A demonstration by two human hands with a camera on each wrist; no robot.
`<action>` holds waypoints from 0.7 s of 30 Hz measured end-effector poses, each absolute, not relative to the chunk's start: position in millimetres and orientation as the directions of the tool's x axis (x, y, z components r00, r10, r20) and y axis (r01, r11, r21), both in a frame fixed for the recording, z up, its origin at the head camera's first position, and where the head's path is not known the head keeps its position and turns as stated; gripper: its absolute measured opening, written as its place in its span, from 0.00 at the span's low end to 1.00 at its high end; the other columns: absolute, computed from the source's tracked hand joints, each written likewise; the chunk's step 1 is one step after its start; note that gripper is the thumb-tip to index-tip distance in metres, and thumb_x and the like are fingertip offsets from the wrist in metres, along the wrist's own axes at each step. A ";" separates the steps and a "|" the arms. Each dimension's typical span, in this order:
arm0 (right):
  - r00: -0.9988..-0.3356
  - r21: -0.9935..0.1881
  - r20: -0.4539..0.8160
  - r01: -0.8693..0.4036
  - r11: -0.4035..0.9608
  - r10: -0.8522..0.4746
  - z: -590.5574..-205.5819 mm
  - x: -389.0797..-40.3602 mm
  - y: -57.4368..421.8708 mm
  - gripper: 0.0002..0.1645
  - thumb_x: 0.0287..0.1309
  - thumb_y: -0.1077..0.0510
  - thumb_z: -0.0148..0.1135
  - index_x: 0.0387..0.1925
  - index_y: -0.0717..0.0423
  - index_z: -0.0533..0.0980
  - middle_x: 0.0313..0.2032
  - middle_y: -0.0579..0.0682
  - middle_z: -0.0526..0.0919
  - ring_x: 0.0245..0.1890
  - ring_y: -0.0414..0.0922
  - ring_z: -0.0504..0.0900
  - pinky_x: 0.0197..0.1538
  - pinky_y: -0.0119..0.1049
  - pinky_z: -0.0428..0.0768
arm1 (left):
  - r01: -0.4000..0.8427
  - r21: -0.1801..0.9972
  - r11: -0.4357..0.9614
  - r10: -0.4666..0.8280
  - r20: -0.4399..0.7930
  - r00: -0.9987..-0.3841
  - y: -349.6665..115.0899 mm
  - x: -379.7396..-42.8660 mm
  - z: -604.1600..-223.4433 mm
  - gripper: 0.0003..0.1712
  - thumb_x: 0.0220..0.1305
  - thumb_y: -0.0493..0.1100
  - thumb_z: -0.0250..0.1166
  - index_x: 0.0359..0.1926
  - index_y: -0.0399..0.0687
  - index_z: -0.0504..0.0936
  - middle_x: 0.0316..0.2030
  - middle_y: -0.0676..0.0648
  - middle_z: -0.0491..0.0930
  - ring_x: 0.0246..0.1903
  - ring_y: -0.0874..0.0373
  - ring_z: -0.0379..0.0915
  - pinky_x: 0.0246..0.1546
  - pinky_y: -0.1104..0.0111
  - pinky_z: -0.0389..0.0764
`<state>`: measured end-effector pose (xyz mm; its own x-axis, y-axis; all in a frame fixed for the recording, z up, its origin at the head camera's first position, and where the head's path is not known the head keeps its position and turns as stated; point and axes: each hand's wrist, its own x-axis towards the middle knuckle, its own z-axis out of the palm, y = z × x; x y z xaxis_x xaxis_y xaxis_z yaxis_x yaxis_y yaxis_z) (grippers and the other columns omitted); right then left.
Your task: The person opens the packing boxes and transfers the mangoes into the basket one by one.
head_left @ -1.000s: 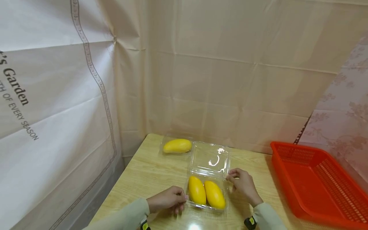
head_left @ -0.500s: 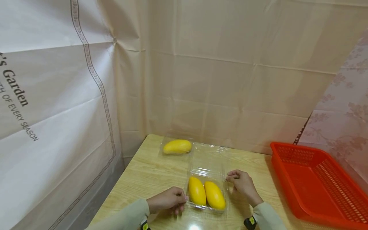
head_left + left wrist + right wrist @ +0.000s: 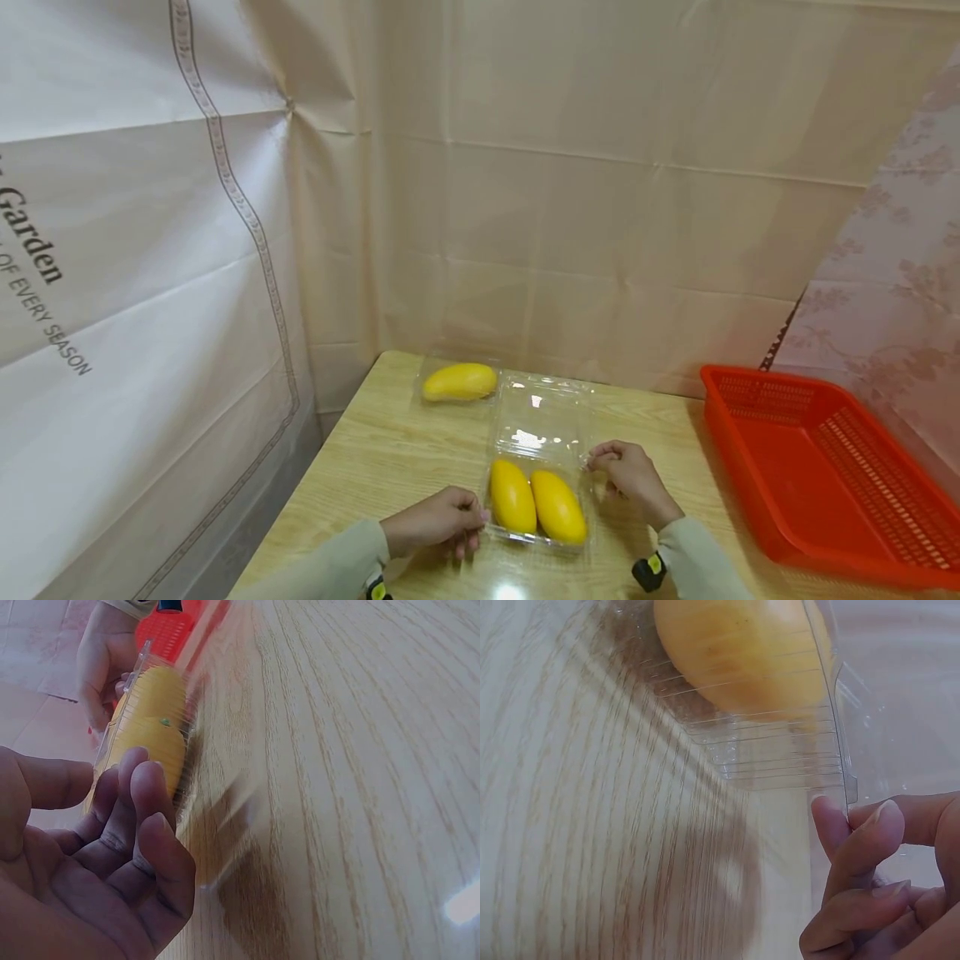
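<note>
Two yellow mangoes (image 3: 558,506) lie side by side in the base of a clear plastic clamshell box (image 3: 532,540) on the table. Its lid (image 3: 553,417) is folded back flat, away from the person. My left hand (image 3: 435,522) pinches the box's near left rim between thumb and index finger, the other fingers curled below. At the right side, close to the hinge, my right hand (image 3: 633,478) pinches the rim between thumb and fingertip. In the right wrist view, one mango (image 3: 742,656) shows through the ribbed wall, with the right fingertips (image 3: 885,825) at the box's corner.
Another mango (image 3: 460,382) sits in a second clear container (image 3: 429,367) at the table's back left. A red plastic basket (image 3: 791,483) stands on the right. Beige cloth (image 3: 525,208) hangs behind the wooden table (image 3: 375,446), and a printed white cloth (image 3: 150,333) hangs at left.
Both hands keep their grip on the box's rim. The reflections on the lid have changed, and the head view has turned slightly right.
</note>
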<state>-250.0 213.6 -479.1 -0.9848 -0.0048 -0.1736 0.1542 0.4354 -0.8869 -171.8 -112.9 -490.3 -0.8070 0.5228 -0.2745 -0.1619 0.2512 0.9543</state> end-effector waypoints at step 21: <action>-0.976 -0.888 -0.214 0.175 0.425 -0.046 -481.4 -251.0 215.3 0.14 0.69 0.58 0.60 0.47 0.67 0.74 0.31 0.52 0.86 0.16 0.40 0.70 0.21 0.29 0.68 | -0.149 0.962 0.229 0.522 -0.251 -0.815 -113.2 -171.5 -491.7 0.13 0.78 0.41 0.58 0.34 0.37 0.77 0.24 0.47 0.80 0.18 0.62 0.71 0.17 0.74 0.70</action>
